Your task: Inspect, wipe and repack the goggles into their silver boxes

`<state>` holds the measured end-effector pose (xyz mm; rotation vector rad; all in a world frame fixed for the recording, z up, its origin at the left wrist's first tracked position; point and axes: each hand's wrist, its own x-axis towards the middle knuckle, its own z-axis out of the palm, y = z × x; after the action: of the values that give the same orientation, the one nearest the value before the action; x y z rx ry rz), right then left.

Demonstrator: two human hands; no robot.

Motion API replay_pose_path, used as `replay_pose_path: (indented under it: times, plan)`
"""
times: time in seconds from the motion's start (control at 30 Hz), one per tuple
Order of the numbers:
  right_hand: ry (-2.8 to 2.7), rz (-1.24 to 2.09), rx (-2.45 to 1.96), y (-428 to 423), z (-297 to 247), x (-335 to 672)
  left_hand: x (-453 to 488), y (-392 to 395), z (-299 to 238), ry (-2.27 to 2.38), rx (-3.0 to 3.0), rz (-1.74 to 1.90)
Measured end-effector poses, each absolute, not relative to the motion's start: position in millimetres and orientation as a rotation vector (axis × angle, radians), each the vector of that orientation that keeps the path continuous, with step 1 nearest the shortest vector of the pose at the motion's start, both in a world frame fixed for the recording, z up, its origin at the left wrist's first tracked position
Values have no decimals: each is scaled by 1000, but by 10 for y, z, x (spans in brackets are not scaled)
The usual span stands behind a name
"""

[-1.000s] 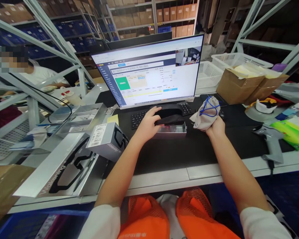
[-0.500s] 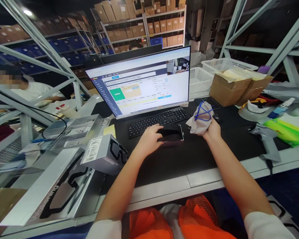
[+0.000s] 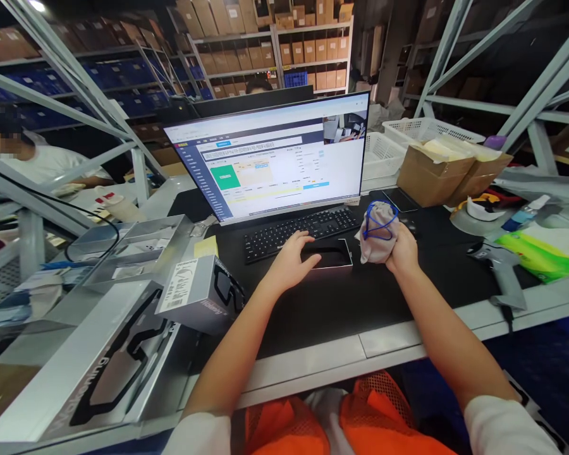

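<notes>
My left hand [image 3: 291, 262] rests on the left end of a small open box [image 3: 334, 254] with a dark inside, lying on the black desk mat [image 3: 341, 297] just before the keyboard [image 3: 301, 230]. Its fingers curl over the box's edge. My right hand [image 3: 401, 249] is closed round a grey cloth pouch [image 3: 378, 230] with a blue drawstring, held upright right of the box.
A monitor [image 3: 275, 158] stands behind the keyboard. Silver glasses boxes [image 3: 196, 294] and flat cartons [image 3: 99, 366] lie at the left. A barcode scanner [image 3: 500, 272], a green packet [image 3: 543, 256], cardboard boxes [image 3: 436, 170] and white baskets [image 3: 427, 129] sit at the right. A person sits far left.
The box's lid end has come down, so the box lies lower and flatter on the mat. My right hand with the pouch has shifted slightly left, closer to the box.
</notes>
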<state>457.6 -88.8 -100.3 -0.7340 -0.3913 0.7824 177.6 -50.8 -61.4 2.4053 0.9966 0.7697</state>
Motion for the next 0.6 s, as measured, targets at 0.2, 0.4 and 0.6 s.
replay_pose_path:
  times: [0.2,0.4,0.6]
  plan:
    - [-799,602,-976,-1220,-866,4007,1823,-868,-382,611,2199,1159]
    - [-1213,511,-1175,-1332,-573,3678,1736,-934,-246,703,2124,1369]
    - [-1629,579,-1154,-1117,-191,3547,1664,-823,-245,861,1999,1484]
